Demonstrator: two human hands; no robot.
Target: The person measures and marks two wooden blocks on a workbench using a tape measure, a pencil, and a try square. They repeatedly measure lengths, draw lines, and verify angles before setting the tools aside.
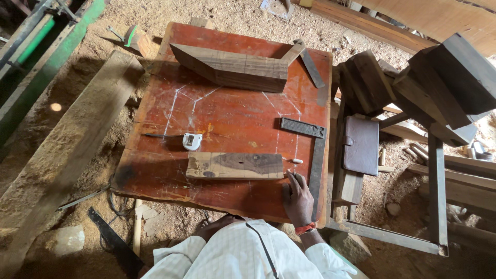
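Hidden: the left hand (214,227) is mostly tucked behind the white-sleeved body; its grip cannot be told.
Right hand (297,199): laid flat, fingers spread, holding nothing, fingertips at the end of the wood block (235,166).
Block: flat, rectangular, dark-grained, lying near the front edge of the red board (227,113).
Nearby: a metal square (311,155), a small white tape measure (191,141), chalk lines.

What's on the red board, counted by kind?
Wood blocks: 2, one long angled, one flat by the right hand
Metal squares: 2, one at the top right, one at the right edge
Tape measure: 1
Chalk: 1
Total: 6
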